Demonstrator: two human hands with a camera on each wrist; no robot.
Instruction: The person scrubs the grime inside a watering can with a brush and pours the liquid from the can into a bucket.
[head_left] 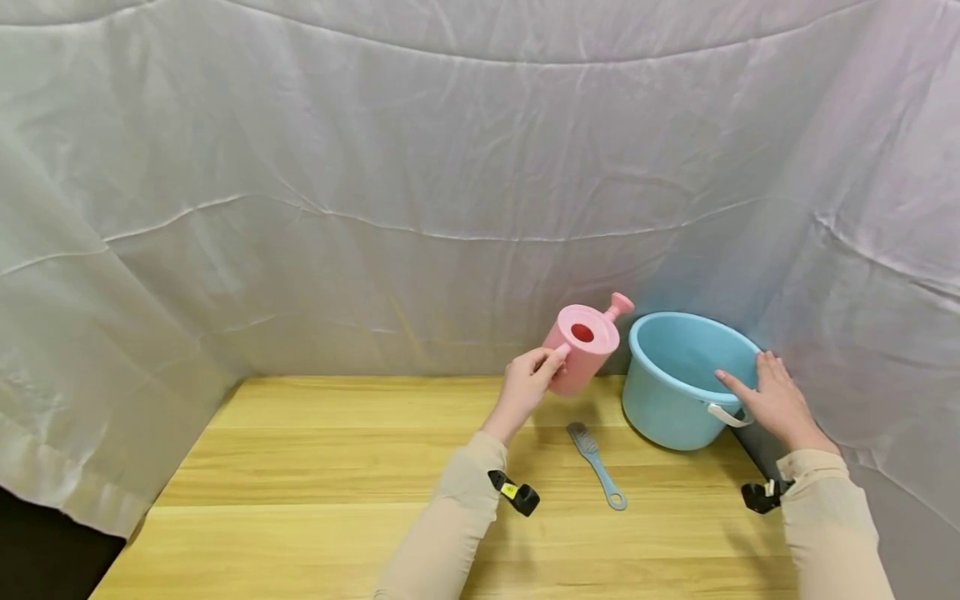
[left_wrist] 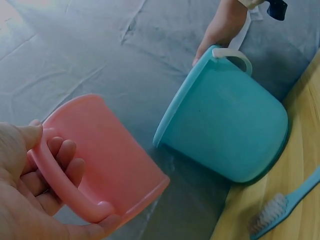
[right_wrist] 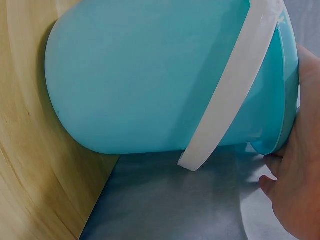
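My left hand [head_left: 525, 383] grips the handle of a pink watering can [head_left: 583, 364], its fingers wrapped round the handle in the left wrist view. The can is held up off the table near the back curtain, its spout [head_left: 617, 306] pointing right towards a light-blue bucket [head_left: 667, 408]. That bucket stands upright on the table. At its right side, my right hand [head_left: 783, 404] holds the rim, the thumb over the inner side and the fingers along the outside. A white bucket handle [right_wrist: 227, 95] hangs down the near side. The can's contents are hidden.
A blue long-handled brush [head_left: 597, 467] lies on the wooden table [head_left: 315, 467] in front of the bucket, bristles towards the back. Grey curtain [head_left: 420, 275] hangs behind the table and along both sides, close beside the bucket on the right.
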